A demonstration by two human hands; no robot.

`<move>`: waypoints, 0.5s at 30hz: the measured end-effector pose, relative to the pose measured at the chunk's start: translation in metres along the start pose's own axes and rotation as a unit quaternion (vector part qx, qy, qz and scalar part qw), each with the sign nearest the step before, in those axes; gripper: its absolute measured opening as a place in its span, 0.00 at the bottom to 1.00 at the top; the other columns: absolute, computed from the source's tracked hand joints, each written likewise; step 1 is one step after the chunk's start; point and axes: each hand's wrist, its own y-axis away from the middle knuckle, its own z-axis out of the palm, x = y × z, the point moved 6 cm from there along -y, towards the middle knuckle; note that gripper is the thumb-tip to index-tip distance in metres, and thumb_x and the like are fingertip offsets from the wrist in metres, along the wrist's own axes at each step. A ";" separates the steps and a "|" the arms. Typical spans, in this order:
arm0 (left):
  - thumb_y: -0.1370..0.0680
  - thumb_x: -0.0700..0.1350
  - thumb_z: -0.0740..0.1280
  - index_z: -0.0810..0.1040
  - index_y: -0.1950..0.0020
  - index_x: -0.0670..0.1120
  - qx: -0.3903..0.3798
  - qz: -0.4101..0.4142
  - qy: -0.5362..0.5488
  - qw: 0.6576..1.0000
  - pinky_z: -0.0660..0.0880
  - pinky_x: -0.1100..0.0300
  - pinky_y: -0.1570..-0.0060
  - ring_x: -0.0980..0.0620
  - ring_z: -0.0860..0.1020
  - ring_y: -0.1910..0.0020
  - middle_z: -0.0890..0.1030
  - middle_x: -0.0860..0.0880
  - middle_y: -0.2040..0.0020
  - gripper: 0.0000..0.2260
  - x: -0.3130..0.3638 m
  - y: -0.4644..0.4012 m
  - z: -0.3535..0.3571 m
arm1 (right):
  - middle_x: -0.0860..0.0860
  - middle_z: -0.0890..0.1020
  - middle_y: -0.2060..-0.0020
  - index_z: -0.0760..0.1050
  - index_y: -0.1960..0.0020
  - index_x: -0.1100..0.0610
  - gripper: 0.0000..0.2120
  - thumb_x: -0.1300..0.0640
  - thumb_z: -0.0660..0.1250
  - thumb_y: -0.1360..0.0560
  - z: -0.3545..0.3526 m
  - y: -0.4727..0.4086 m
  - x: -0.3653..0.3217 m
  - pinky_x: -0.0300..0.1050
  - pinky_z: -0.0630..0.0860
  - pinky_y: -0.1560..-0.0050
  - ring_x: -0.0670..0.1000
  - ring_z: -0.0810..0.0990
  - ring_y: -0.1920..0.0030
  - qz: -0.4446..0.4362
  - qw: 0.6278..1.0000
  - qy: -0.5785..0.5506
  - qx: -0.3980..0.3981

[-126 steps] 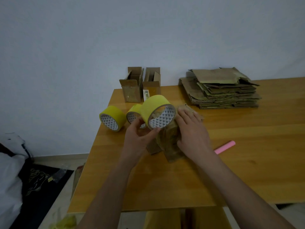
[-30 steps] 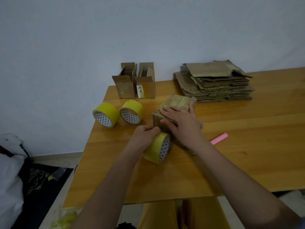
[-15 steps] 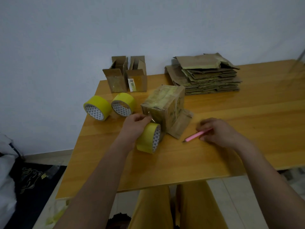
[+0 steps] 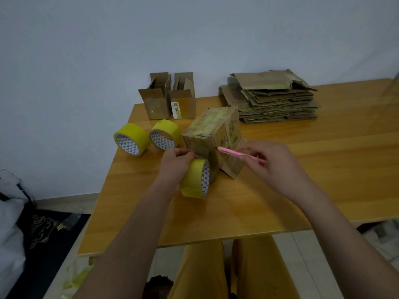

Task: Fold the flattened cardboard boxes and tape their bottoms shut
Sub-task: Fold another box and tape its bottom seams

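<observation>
A folded cardboard box (image 4: 212,129) stands bottom-up on the wooden table (image 4: 323,169), with yellowish tape across its bottom. A yellow tape roll (image 4: 195,179) hangs against its near side. My left hand (image 4: 176,164) is on this roll and pinches the tape strip next to the box's near face. My right hand (image 4: 269,162) holds a pink cutter (image 4: 237,154), its tip at the box's near edge beside the strip. A stack of flattened boxes (image 4: 274,100) lies at the back right.
Two more yellow tape rolls (image 4: 131,142) (image 4: 165,137) lie on the left of the table. Two folded boxes (image 4: 156,98) (image 4: 183,97) stand open-topped against the wall. The table's left edge is close to the rolls. Bags and clutter lie on the floor at left.
My right hand left the box, picked the pink cutter up from the table and brought it to the box's near edge. My left hand lowered the roll and stays on it.
</observation>
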 end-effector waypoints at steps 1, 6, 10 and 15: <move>0.22 0.42 0.69 0.81 0.51 0.43 0.004 -0.003 0.003 1.000 0.78 0.49 0.46 0.45 0.80 0.49 0.81 0.43 0.49 0.03 -0.001 0.000 0.000 | 0.42 0.81 0.58 0.80 0.42 0.48 0.11 0.51 0.64 0.23 0.003 -0.002 -0.009 0.39 0.76 0.65 0.42 0.77 0.62 -0.013 0.999 0.036 0.002; 0.25 0.41 0.71 0.80 0.51 0.42 0.009 -0.010 -0.001 1.000 0.79 0.46 0.47 0.43 0.80 0.48 0.82 0.41 0.50 0.04 -0.002 0.002 -0.002 | 0.46 0.81 0.57 0.81 0.43 0.48 0.15 0.48 0.60 0.24 0.016 -0.011 -0.031 0.44 0.76 0.68 0.46 0.76 0.61 -0.043 0.994 0.097 -0.013; 0.24 0.39 0.70 0.81 0.54 0.41 -0.007 0.009 -0.015 1.000 0.78 0.49 0.50 0.43 0.80 0.49 0.82 0.40 0.51 0.02 0.002 0.005 0.000 | 0.48 0.81 0.56 0.82 0.45 0.50 0.10 0.51 0.65 0.22 0.024 -0.020 -0.030 0.46 0.76 0.60 0.49 0.77 0.58 -0.029 0.989 0.135 -0.055; 0.25 0.39 0.71 0.81 0.54 0.40 0.006 0.012 -0.011 1.000 0.78 0.50 0.50 0.43 0.80 0.50 0.82 0.41 0.52 0.02 0.003 0.004 0.000 | 0.45 0.81 0.61 0.83 0.51 0.45 0.15 0.42 0.59 0.23 0.023 -0.013 -0.002 0.47 0.77 0.63 0.48 0.78 0.61 0.025 0.970 0.185 -0.157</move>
